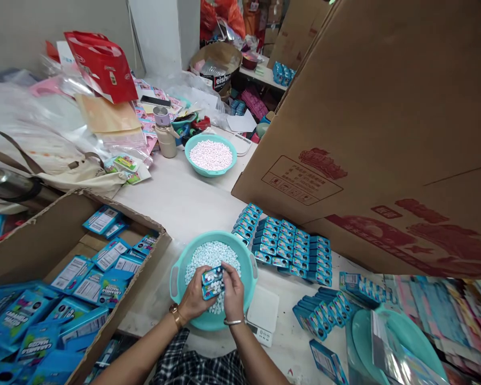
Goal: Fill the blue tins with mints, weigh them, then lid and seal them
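Observation:
Two small blue candy boxes (212, 290), side by side, are held over a teal basin (179, 267). White pieces show at their upper faces; whether these lie inside or behind windows I cannot tell. My left hand (195, 295) is closed around the boxes from the left. On the other side, the fingers of my right hand (233, 291) pinch their right end. Pale blue-white candies (214, 252) fill the basin below. Just right of the basin sits a white digital scale (263, 313), partly covered by the rim.
At left, a cardboard carton (116, 211) holds many blue candy boxes. Stacked boxes (282, 243) stand along a big carton (369, 133) at right. Further back are a second basin (210, 172) of pinkish candies and a flask (166, 136). Teal tubs (414, 334) sit at lower right.

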Motion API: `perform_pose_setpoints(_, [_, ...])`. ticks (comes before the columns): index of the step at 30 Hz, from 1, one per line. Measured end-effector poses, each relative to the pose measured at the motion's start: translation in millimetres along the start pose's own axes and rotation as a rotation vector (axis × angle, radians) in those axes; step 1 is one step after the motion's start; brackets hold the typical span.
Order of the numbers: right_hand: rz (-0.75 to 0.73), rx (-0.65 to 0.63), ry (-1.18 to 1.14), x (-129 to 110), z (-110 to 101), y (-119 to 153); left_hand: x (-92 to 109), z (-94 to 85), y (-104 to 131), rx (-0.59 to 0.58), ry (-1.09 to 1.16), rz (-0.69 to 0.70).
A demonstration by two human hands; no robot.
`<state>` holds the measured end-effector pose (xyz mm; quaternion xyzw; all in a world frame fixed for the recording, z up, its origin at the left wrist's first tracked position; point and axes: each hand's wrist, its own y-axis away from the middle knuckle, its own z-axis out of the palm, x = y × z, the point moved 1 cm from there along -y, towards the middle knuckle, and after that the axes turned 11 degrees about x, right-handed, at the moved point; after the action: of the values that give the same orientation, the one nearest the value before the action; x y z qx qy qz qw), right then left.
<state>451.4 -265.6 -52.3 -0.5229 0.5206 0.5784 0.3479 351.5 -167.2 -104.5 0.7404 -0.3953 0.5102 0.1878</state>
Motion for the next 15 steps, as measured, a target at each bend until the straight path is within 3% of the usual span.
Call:
perform_pose_setpoints(8, [-0.443, -0.138, 0.56, 17, 19, -3, 3, 10.3, -5, 0.03, 0.04, 0.037])
perform_pose_setpoints(11, [-0.444, -0.187, 0.559, 30, 20, -7, -5, 6.8, 1, 0.042, 0.024, 0.001])
perform_pose_setpoints(15, [-0.309, -0.216, 0.411, 51, 14, -25, -17, -5.5, 11, 0.025, -0.023, -0.088])
